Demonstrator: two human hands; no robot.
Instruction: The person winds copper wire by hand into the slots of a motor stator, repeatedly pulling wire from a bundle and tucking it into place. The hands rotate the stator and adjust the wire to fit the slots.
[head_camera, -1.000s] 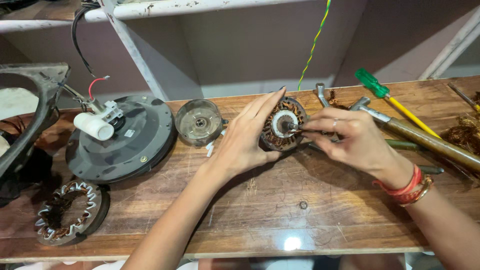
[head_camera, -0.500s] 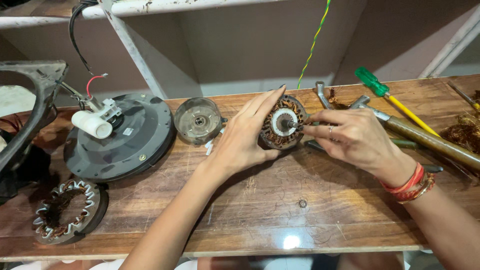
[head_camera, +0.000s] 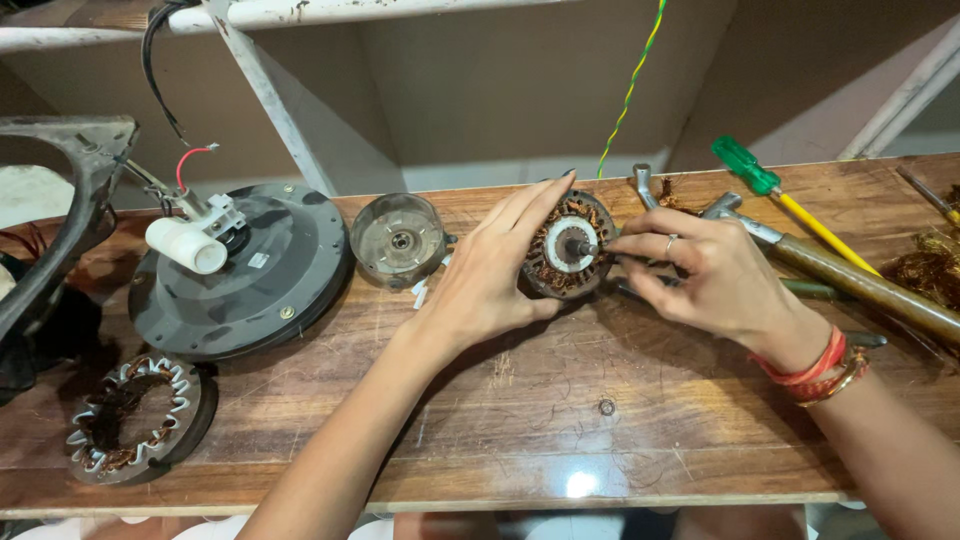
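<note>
A round motor stator with copper windings and a white hub (head_camera: 570, 245) stands on edge on the wooden table (head_camera: 500, 430). My left hand (head_camera: 490, 275) cups its left side, fingers stretched up over the rim. My right hand (head_camera: 705, 275) pinches at the stator's right edge with thumb and forefinger; a ring and red bangles show on that hand and wrist. What the fingertips grip is too small to tell.
A dark round fan housing with a white capacitor (head_camera: 235, 275) lies at left, a metal cap (head_camera: 400, 240) beside it, a second stator ring (head_camera: 135, 415) at front left. A green-handled screwdriver (head_camera: 775, 195), a hammer (head_camera: 850, 280) and copper wire scraps (head_camera: 925, 265) lie right. A small washer (head_camera: 606, 407) sits mid-table.
Both hands stay on the stator with only slight finger shifts; the view has drifted a little.
</note>
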